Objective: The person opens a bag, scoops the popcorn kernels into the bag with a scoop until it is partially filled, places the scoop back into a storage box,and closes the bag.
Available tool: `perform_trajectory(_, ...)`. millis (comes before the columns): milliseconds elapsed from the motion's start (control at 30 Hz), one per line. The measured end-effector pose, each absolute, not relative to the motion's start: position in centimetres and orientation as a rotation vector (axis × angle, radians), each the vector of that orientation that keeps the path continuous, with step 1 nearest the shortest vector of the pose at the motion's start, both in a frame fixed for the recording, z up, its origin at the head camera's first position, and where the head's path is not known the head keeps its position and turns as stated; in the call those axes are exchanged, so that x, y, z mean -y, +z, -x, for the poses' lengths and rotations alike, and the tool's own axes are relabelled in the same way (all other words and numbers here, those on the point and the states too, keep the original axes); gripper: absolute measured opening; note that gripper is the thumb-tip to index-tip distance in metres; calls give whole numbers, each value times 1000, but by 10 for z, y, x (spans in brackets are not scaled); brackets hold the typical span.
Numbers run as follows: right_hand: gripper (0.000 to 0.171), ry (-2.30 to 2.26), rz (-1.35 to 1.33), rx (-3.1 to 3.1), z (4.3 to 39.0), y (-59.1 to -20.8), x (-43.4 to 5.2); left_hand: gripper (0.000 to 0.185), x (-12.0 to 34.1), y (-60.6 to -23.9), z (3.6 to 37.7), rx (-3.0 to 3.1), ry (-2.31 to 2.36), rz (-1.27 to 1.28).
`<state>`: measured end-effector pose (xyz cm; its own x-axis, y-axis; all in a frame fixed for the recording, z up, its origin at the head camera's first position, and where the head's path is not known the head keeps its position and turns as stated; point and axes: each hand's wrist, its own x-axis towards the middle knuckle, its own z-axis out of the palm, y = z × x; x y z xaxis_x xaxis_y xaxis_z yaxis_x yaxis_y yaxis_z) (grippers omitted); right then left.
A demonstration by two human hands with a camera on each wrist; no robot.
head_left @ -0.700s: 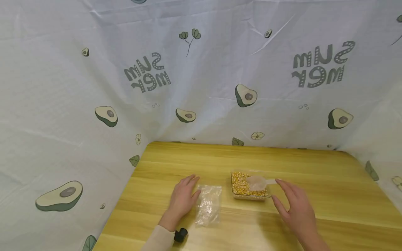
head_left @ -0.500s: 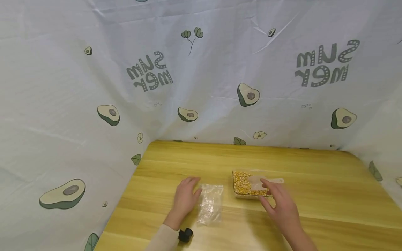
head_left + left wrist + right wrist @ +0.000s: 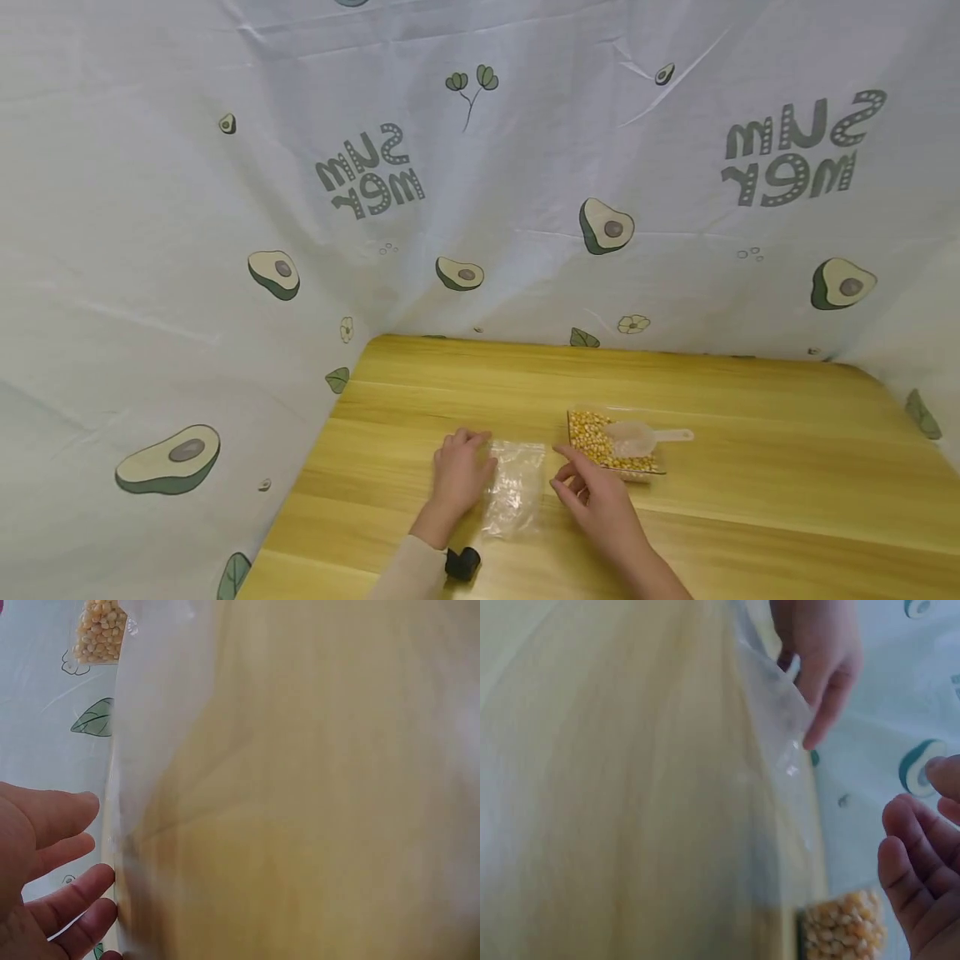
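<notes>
A clear zip bag [image 3: 513, 487] lies flat on the wooden table between my hands. My left hand [image 3: 459, 471] rests at its left side, fingers relaxed; whether the thumb touches the film I cannot tell. Just right of the bag hovers my right hand [image 3: 600, 504], thumb and forefinger apart with nothing between them, as the right wrist view of the hand [image 3: 922, 877] also shows. Behind it stands a clear rectangular container [image 3: 637, 477] of yellow corn kernels [image 3: 588, 433]. A translucent scoop [image 3: 633, 437] lies on the kernels, its handle reaching over the right rim.
The wooden table [image 3: 750, 467] extends to the right and behind the container. A white curtain [image 3: 525, 167] printed with avocados hangs along the back and sides. On my left wrist is a black device [image 3: 463, 565].
My right hand has moved left, from beside the scoop's handle, past the container's front, to the bag's right side. The scoop stays in the kernels. My left hand keeps its place by the bag.
</notes>
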<state>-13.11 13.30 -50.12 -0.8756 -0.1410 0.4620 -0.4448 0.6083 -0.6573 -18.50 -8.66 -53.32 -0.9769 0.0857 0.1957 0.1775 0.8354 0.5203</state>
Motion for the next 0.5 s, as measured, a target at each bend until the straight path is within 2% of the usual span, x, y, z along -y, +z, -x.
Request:
perform_trajectory(200,49,1271,-348,2607,136,-512,-117,46,83,-532,185,2856,-826,180)
perform_trajectory(367,46,1095,-355,2645,144,-523,-107,48,83,-530,185,2890,-758,193)
perform_trajectory(500,50,931,-402,2637,150,-529,-101,53,83,-528,185,2922,-685,240)
